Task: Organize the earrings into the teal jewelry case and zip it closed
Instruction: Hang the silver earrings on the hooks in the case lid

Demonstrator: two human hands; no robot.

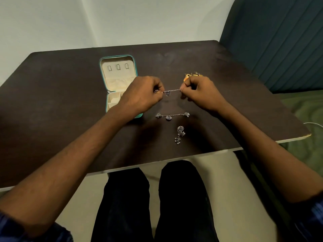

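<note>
The teal jewelry case (pixel 103 79) lies open on the dark table, its cream lining and compartments showing. My left hand (pixel 141 95) and my right hand (pixel 201 93) each pinch one end of a silver chain earring (pixel 170 91), stretched taut between them above the table, just right of the case. A matching silver chain earring (pixel 172 116) lies flat below my hands. Another silver earring with small beads (pixel 180 134) lies nearer the front edge. A heap of gold earrings (pixel 191 75) sits behind my right hand, partly hidden.
The dark table (pixel 61 95) has its front edge near my knees and its right edge beside a green bed cover (pixel 304 119). A teal padded headboard (pixel 279 41) stands at the back right. A white wall lies behind.
</note>
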